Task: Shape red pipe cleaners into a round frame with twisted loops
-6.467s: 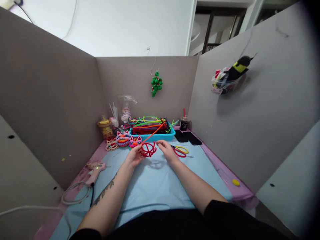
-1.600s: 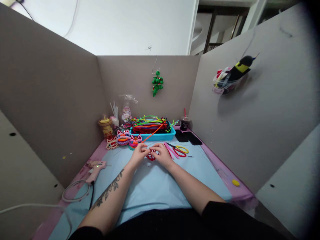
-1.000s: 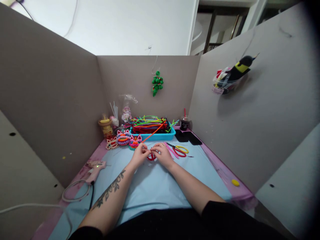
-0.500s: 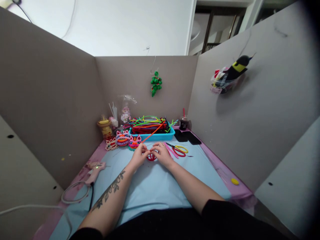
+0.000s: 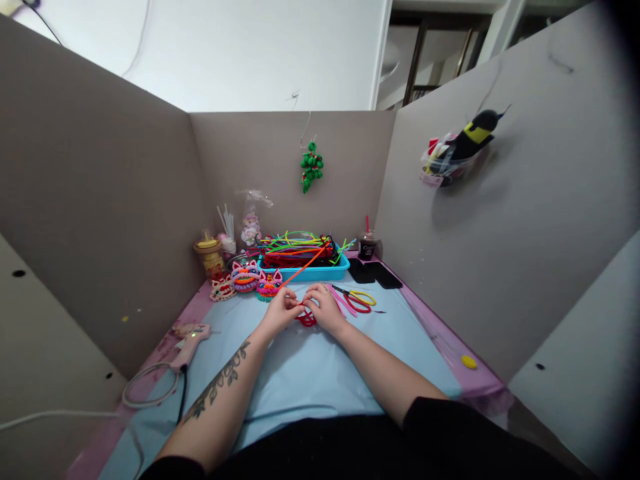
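Note:
Over the blue cloth, my left hand point(image 5: 283, 308) and my right hand point(image 5: 323, 309) meet with their fingertips pinched on a small red pipe-cleaner piece point(image 5: 307, 319). The piece looks like a looped, openwork shape hanging below the fingers, and its upper part is hidden behind them. A long orange pipe cleaner point(image 5: 303, 268) slants from behind my left hand up across the tray edge; whether the hand touches it I cannot tell. Beside my right hand lie scissors point(image 5: 361, 301) with red and yellow handles and some pink strips point(image 5: 342, 301).
A blue tray point(image 5: 305, 274) of colourful pipe cleaners stands at the back. Several animal-face ornaments point(image 5: 245, 277) sit left of it; two dark phones point(image 5: 383, 275) and a drink cup point(image 5: 367, 246) are right. A pink glue gun point(image 5: 193, 343) with its cord lies at left. Grey panels surround the table.
The red piece has turned and shifted slightly right between my fingers, showing a different side. Both hands stay pinched together at nearly the same spot.

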